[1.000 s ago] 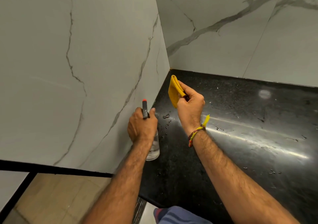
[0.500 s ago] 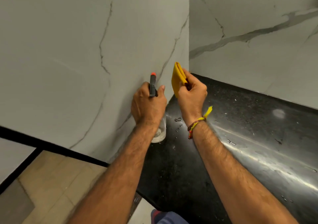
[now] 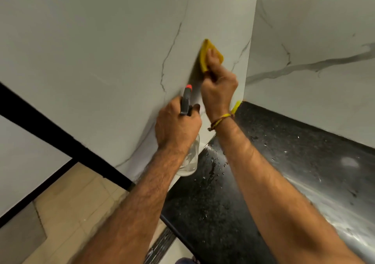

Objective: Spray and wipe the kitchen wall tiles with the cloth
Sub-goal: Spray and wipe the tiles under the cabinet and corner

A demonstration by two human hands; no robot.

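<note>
The left wall tile is pale marble with grey veins and meets a second tiled wall at a corner. My right hand presses a folded yellow cloth flat against the left tile, just left of the corner. My left hand grips a clear spray bottle by its neck; the dark head with a red nozzle points up, close to the tile and just below the cloth. The bottle's body hangs above the counter.
A black speckled countertop with water droplets and a bright glare runs along the right wall. A black strip borders the left tile's lower edge. Beige floor tiles lie below at the left.
Both hands rose up the left wall. The cloth went from being held off the tile to pressed against it, higher up. The bottle lifted with the left hand.
</note>
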